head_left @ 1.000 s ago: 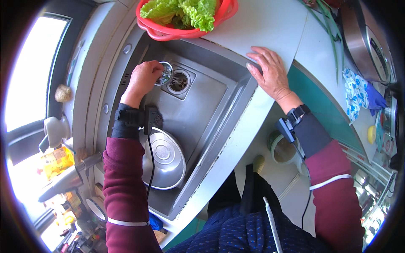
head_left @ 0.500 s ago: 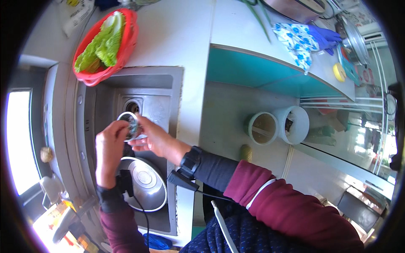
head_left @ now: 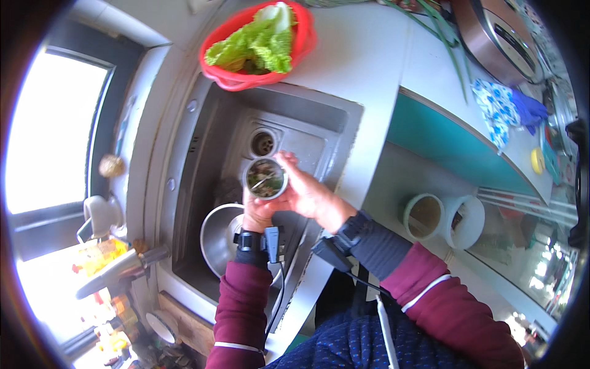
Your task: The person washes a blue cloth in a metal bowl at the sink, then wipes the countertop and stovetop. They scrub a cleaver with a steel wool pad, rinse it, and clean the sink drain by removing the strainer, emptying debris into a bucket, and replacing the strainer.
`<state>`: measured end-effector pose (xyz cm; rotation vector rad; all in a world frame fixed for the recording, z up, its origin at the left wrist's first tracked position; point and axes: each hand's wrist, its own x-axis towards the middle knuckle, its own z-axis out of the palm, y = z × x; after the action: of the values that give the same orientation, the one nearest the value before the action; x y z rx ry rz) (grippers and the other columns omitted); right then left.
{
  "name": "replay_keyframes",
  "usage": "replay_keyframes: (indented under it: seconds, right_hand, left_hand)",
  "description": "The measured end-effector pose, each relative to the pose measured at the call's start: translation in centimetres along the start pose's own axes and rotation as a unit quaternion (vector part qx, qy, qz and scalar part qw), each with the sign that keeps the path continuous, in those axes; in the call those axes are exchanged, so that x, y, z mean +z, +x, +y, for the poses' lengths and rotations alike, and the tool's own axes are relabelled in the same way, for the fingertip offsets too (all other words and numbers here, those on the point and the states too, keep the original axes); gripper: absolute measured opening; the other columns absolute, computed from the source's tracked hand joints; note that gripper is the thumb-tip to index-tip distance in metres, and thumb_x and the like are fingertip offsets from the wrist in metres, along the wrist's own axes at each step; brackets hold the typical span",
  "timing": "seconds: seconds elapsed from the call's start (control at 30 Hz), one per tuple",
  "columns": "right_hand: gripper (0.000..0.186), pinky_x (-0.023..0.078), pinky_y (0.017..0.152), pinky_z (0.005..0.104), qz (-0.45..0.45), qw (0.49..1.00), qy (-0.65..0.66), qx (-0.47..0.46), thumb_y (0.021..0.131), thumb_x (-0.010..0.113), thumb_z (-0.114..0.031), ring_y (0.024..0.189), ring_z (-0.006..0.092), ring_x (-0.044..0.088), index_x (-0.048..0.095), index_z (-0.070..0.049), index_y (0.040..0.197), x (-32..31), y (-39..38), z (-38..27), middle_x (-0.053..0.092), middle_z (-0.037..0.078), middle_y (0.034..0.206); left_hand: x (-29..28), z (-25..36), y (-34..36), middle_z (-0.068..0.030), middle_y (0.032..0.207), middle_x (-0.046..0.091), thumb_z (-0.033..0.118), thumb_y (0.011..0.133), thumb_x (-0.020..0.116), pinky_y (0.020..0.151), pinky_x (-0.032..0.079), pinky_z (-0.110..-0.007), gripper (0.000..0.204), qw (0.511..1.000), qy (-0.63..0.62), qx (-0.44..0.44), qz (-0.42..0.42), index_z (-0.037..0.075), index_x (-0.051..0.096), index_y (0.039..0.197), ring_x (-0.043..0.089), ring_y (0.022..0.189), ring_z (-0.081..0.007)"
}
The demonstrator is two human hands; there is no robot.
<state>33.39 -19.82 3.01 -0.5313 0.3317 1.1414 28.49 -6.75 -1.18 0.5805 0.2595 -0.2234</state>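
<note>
Over the steel sink point(head_left: 319, 142), a small round cup point(head_left: 265, 178) is held between my two hands, its mouth facing up. Green, pale and pinkish wet scraps lie inside it. My right hand point(head_left: 302, 189) wraps the cup's right side, thumb near the rim. From below, my left hand point(head_left: 258, 210) is closed against the cup's near side, its fingers partly hidden. Just beyond the cup is the sink drain point(head_left: 263, 143). Nearer to me a steel basin point(head_left: 215, 237) rests in the sink, partly covered by my left arm.
A red basket point(head_left: 304, 40) of leafy greens point(head_left: 261, 43) stands at the sink's far edge. The faucet point(head_left: 123, 270) is on the left. Right of the sink, two buckets point(head_left: 424, 216) stand below counter height. Green onions point(head_left: 452, 52) and a patterned glove point(head_left: 495, 107) lie on the counter.
My left hand has left the cup's opening and moved under its near side. The cup's mouth now faces up, showing the scraps. My view has turned, shifting the scene rightward.
</note>
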Motion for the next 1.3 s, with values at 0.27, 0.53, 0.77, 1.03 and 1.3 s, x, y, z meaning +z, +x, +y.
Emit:
replay_keyframes:
  seconds: [0.27, 0.53, 0.77, 1.03, 1.3]
  right_hand:
    - [0.057, 0.058, 0.048, 0.0320, -0.106, 0.983, 0.028, -0.145, 0.090, 0.047, -0.064, 0.068, 0.0203, 0.069, 0.049, -0.015, 0.120, 2.9, -4.8, -3.5, 0.065, 0.009, 0.094]
    - [0.045, 0.061, 0.071, 0.0447, -0.093, 0.929, 0.082, -0.347, 0.094, 0.053, -0.047, 0.115, 0.0249, 0.057, 0.048, -0.016, 0.126, -12.2, -28.1, -7.2, 0.050, 0.007, 0.131]
    - [0.054, 0.050, 0.094, 0.0546, 0.118, 0.882, 0.207, -0.406, 0.098, 0.046, -0.035, 0.124, 0.0289, 0.051, 0.036, -0.009, 0.144, -38.2, -54.5, -1.9, 0.046, 0.010, 0.141]
    - [0.053, 0.050, 0.075, 0.0278, 0.627, 0.731, -0.161, -0.215, 0.080, 0.075, -0.017, 0.088, 0.0123, 0.059, 0.047, -0.007, 0.124, -71.8, -59.2, 3.3, 0.059, 0.006, 0.102]
    - [0.059, 0.050, 0.074, 0.0371, 0.641, 0.614, -0.461, 0.004, 0.066, 0.082, -0.022, 0.083, 0.0279, 0.059, 0.050, -0.008, 0.114, -86.4, -51.4, 10.2, 0.056, 0.014, 0.096]
  left_hand:
    - [6.8, 3.4, 0.5, -0.0182, 0.141, 0.045, 0.051, 0.083, 0.063, 0.111, 0.035, -0.044, 0.079, 0.967, 0.248, 0.062, 0.018, -0.002, 0.041, 0.138, 0.045, 0.130, -0.0317]
    - [21.8, -19.3, 3.6, -0.0176, 0.131, 0.053, 0.040, 0.094, 0.053, 0.103, 0.044, -0.043, 0.054, 0.893, 0.375, 0.138, -0.208, 0.000, 0.049, 0.130, 0.053, 0.119, -0.0299]
    - [30.4, -58.5, 3.9, -0.0188, 0.116, 0.061, 0.031, 0.099, 0.044, 0.095, 0.048, -0.040, 0.042, 0.947, -0.038, -0.300, -0.105, -0.004, 0.056, 0.118, 0.059, 0.109, -0.0322]
    - [23.0, -82.7, 8.2, -0.0069, 0.157, 0.021, 0.055, 0.094, 0.040, 0.106, 0.029, -0.051, 0.067, 0.905, 0.210, -0.364, 0.064, 0.019, 0.030, 0.150, 0.025, 0.138, -0.0358]
    - [13.0, -90.4, 11.3, -0.0126, 0.137, 0.049, 0.049, 0.099, 0.041, 0.107, 0.030, -0.032, 0.060, 0.884, 0.379, -0.267, -0.064, 0.004, 0.045, 0.138, 0.044, 0.126, -0.0229]
